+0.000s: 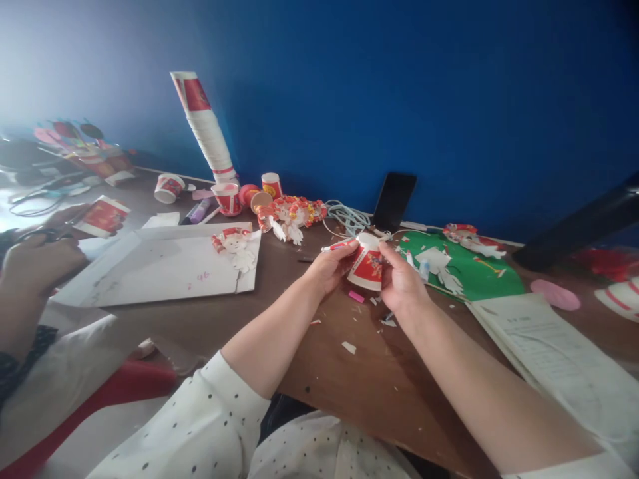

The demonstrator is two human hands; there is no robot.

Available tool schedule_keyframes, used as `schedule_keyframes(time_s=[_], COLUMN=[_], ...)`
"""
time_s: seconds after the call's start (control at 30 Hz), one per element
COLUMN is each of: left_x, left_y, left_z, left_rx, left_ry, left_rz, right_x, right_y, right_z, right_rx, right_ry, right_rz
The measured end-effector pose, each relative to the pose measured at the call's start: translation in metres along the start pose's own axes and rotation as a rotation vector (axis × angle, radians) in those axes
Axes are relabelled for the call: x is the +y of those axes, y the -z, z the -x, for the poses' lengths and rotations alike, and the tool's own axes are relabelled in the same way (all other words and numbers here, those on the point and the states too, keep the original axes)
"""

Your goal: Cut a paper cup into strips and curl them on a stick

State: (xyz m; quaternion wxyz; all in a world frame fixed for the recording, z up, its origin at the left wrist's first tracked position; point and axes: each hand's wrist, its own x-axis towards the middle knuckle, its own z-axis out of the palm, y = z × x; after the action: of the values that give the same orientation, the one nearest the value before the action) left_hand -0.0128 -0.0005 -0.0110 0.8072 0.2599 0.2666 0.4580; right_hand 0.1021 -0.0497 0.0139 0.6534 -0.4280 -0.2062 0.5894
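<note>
- Filling the upper frame: blue wall (424, 100).
- Stretched across the lower center: brown tabletop (344, 379).
- Spread at center left: white sheet (150, 269).
- Lying at center right: green sheet (492, 283), strewn with white cut-outs (435, 261).
- Rising in the upper left: stack of paper cups (212, 140).
- Narrowed at mid-frame on opposite sides of a red-and-white paper cup (368, 265): left hand (328, 267) and right hand (403, 285).
- Held there between both, wide end down: the same cup.
- Lying just below: pink piece (356, 297).
</note>
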Motion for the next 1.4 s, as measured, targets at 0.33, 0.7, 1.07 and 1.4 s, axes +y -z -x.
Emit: schedule_keyframes(time_s=[0.33,0.7,1.07,1.4], left_x=[0.007,0.022,0.038,0.009], left_y=[-0.003,0.015,0.019,-0.005], left_z=[0.032,0.071,0.050,0.047], left_rx=[-0.044,-0.241,0.195,-0.086], left_ry=[-0.030,-0.612,-0.893,-0.973], left_rz=[-1.023,-2.233,-2.117,-1.849], right_x=[-0.020,-0.015,-0.003,-0.003], right_y=[0.021,0.029,0.026,0.025], right_z=[-0.013,-0.009,-0.004,0.005], right_rx=[0.025,0.002,-0.071,-0.085], right_ry=[0.210,0.161,0.016,-0.020], right_rz=[-0.050,-0.030,-0.044,-0.060])
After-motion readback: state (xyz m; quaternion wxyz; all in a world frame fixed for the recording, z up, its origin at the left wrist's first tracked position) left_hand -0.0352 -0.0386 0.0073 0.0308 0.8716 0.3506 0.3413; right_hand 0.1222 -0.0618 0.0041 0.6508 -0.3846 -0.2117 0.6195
